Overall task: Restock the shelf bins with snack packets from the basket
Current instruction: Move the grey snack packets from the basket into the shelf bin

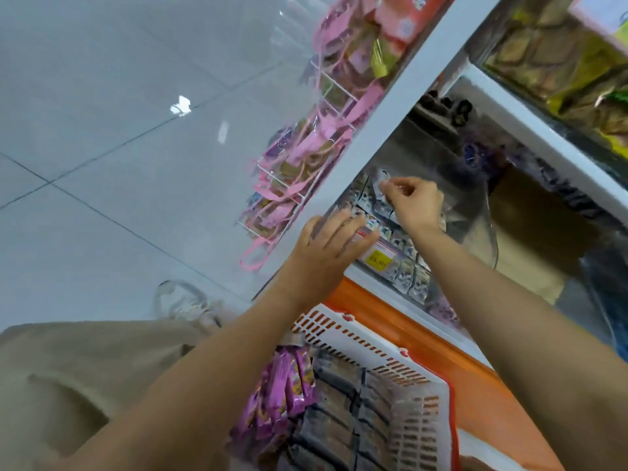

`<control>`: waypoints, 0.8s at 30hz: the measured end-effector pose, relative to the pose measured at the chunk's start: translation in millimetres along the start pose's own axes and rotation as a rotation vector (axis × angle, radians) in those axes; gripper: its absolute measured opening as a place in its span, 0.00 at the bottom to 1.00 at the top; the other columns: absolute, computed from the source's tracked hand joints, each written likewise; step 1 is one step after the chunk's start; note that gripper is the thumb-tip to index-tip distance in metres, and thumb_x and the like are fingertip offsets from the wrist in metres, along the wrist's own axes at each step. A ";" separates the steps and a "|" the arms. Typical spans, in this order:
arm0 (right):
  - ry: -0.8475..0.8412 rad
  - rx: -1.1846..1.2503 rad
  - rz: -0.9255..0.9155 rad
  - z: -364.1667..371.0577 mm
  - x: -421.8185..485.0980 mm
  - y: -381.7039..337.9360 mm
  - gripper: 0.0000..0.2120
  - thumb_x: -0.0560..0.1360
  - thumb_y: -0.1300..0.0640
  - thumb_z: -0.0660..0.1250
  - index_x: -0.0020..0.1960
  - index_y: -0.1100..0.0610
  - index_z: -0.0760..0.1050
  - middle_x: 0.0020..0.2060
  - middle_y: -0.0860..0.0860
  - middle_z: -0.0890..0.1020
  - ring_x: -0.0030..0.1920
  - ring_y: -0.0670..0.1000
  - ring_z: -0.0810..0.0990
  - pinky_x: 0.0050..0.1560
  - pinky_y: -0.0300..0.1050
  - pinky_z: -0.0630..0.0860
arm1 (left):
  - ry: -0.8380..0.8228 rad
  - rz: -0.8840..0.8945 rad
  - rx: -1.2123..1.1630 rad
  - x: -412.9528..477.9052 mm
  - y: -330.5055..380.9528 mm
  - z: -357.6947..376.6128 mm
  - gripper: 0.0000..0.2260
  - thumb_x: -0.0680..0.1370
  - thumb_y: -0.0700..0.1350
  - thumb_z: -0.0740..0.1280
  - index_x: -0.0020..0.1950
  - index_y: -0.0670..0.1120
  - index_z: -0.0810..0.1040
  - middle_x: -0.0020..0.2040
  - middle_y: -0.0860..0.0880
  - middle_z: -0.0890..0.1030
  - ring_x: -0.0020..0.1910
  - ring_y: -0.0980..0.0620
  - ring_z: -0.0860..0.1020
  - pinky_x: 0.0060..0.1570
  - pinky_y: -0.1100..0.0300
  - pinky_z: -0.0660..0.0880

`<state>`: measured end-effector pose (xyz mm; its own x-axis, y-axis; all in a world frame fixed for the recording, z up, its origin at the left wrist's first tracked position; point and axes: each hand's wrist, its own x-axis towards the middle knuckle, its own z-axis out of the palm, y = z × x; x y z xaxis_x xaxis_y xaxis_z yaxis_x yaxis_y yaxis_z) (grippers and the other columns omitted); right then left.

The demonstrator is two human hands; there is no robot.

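Note:
A clear shelf bin [479, 229] on a low shelf holds several small silvery snack packets [404, 246]. My right hand [416, 202] is inside the bin and pinches one small packet [382, 183] at its top. My left hand [331, 244] lies with straight fingers against the bin's front edge, next to a yellow price label [377, 259]. Below, a white slotted basket [404, 375] holds dark packets [343, 419] and pink-purple packets [278, 396].
A white shelf upright [384, 107] runs diagonally. To its left a wire rack [306, 158] holds pink-strapped goods. An orange shelf base [452, 365] lies beside the basket. Upper shelves at the right hold more packets [557, 62]. Grey tiled floor [119, 113] spreads left, with a shoe [183, 302].

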<state>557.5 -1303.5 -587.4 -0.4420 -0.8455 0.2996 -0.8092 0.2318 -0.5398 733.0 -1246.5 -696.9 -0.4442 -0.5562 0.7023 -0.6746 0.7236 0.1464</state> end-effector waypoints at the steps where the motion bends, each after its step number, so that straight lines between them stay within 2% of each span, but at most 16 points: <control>1: -0.005 -0.017 0.000 5.1 4.0 -0.8 0.13 0.74 0.48 0.71 0.52 0.56 0.84 0.40 0.53 0.85 0.42 0.50 0.83 0.50 0.46 0.79 | 0.013 0.011 0.001 -0.6 -0.7 2.9 0.30 0.74 0.38 0.53 0.76 0.52 0.60 0.73 0.47 0.68 0.73 0.45 0.63 0.65 0.45 0.64; 5: -0.032 -0.118 -0.011 22.5 10.6 -1.1 0.10 0.74 0.52 0.70 0.50 0.56 0.85 0.42 0.56 0.86 0.42 0.53 0.83 0.45 0.42 0.77 | 0.126 0.028 0.002 -1.3 -2.3 13.1 0.28 0.76 0.36 0.51 0.76 0.52 0.59 0.74 0.48 0.62 0.73 0.46 0.62 0.63 0.45 0.69; 11: -0.106 -0.156 -0.001 32.6 16.9 7.2 0.12 0.74 0.51 0.69 0.49 0.58 0.85 0.40 0.56 0.86 0.41 0.55 0.84 0.46 0.53 0.81 | 0.163 0.047 0.039 -1.6 -2.6 17.1 0.28 0.77 0.36 0.53 0.76 0.52 0.58 0.74 0.47 0.62 0.74 0.45 0.61 0.63 0.46 0.67; 14: -0.225 -0.163 -0.017 25.4 17.8 7.8 0.14 0.76 0.54 0.67 0.56 0.61 0.82 0.37 0.55 0.82 0.38 0.54 0.80 0.44 0.46 0.77 | 0.126 0.033 0.041 -2.0 0.3 15.5 0.28 0.77 0.36 0.51 0.77 0.52 0.57 0.75 0.47 0.61 0.75 0.45 0.60 0.64 0.46 0.68; 16: -0.265 -0.160 -0.029 17.9 14.5 7.6 0.17 0.76 0.56 0.67 0.63 0.60 0.79 0.40 0.54 0.79 0.40 0.52 0.77 0.46 0.45 0.76 | 0.089 0.017 0.033 -1.2 1.9 11.8 0.28 0.77 0.36 0.49 0.77 0.51 0.56 0.75 0.46 0.60 0.75 0.45 0.59 0.63 0.45 0.68; 17: -0.267 -0.137 -0.028 14.1 11.6 7.6 0.18 0.76 0.57 0.67 0.65 0.59 0.77 0.42 0.54 0.80 0.40 0.52 0.78 0.47 0.46 0.77 | 0.073 0.012 0.037 -0.6 2.4 9.8 0.29 0.76 0.36 0.50 0.77 0.51 0.56 0.75 0.46 0.59 0.74 0.45 0.59 0.63 0.44 0.67; 19: -0.242 -0.066 -0.041 5.4 2.4 7.2 0.19 0.76 0.59 0.66 0.67 0.58 0.76 0.40 0.55 0.81 0.36 0.50 0.77 0.42 0.45 0.78 | 0.038 0.007 0.054 -0.1 4.4 6.2 0.32 0.73 0.37 0.58 0.77 0.51 0.57 0.75 0.46 0.59 0.75 0.44 0.59 0.64 0.44 0.64; 21: -0.200 0.015 -0.075 -5.5 -10.5 5.8 0.18 0.77 0.61 0.65 0.66 0.57 0.76 0.36 0.51 0.78 0.31 0.45 0.73 0.36 0.38 0.73 | -0.002 -0.020 0.060 0.1 8.2 2.2 0.37 0.70 0.37 0.65 0.77 0.50 0.57 0.75 0.46 0.59 0.75 0.44 0.59 0.65 0.44 0.61; 22: -0.181 0.062 -0.092 -12.4 -18.3 4.7 0.17 0.77 0.62 0.64 0.65 0.57 0.77 0.37 0.50 0.77 0.31 0.43 0.71 0.35 0.34 0.71 | -0.028 -0.039 0.063 -0.2 10.3 0.5 0.39 0.69 0.37 0.68 0.77 0.50 0.57 0.75 0.46 0.59 0.76 0.44 0.58 0.65 0.44 0.61; 24: -0.140 0.140 -0.135 -27.8 -37.0 2.3 0.15 0.77 0.62 0.63 0.62 0.56 0.78 0.42 0.50 0.78 0.32 0.41 0.71 0.36 0.35 0.72 | -0.092 -0.077 0.066 -1.7 15.8 -4.5 0.43 0.68 0.37 0.71 0.78 0.51 0.54 0.77 0.45 0.57 0.77 0.44 0.54 0.67 0.43 0.59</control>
<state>561.3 -1258.3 -577.8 -0.2679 -0.9248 0.2700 -0.7915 0.0515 -0.6089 725.7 -1232.3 -692.7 -0.4398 -0.6465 0.6233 -0.7447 0.6505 0.1493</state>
